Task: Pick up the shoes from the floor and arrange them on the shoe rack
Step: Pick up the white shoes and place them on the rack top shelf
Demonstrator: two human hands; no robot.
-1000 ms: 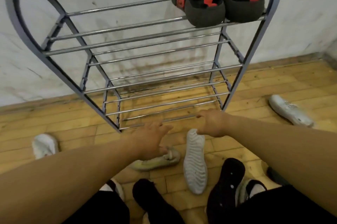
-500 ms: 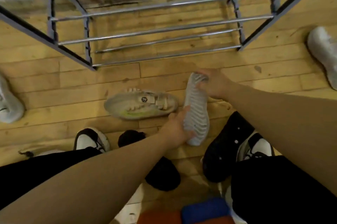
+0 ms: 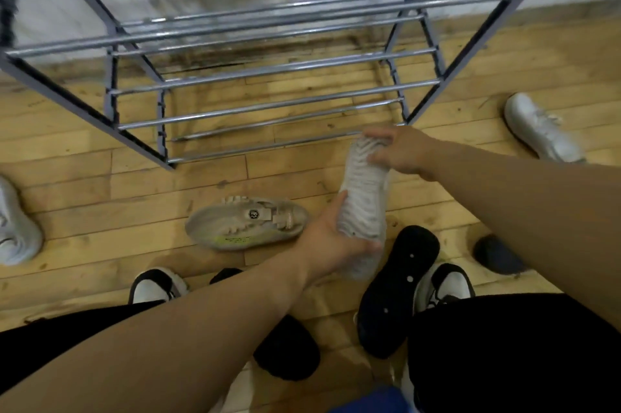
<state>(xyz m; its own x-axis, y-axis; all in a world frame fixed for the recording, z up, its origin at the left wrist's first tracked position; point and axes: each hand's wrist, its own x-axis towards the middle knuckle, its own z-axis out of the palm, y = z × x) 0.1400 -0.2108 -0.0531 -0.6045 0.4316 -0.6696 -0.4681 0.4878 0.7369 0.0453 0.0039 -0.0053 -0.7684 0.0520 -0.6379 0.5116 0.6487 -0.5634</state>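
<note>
Forearms reach out over black-clad knees at the near edge. Between the knees lie an upturned black shoe (image 3: 396, 291), sole showing, and another black shoe (image 3: 289, 350) to its left. Left hand (image 3: 331, 244) grasps the near end of the pale ribbed-sole shoe (image 3: 364, 207), fingers curled under it. Right hand (image 3: 400, 152) clasps the far end, thumb and fingers wrapped over the tip. This shoe is held sole-up, lengthwise between the two hands, just in front of the rack's lowest rail; whether it is clear of the floor cannot be told. Just left of it, a beige shoe (image 3: 247, 222) lies on its side on the wooden floor (image 3: 84, 197). The right-hand white shoe (image 3: 537, 130) lies well apart. The left-hand white shoe (image 3: 15, 227) sits at the picture's edge. Beyond stands the metal shoe rack (image 3: 268, 106), against a pale wall.
</note>
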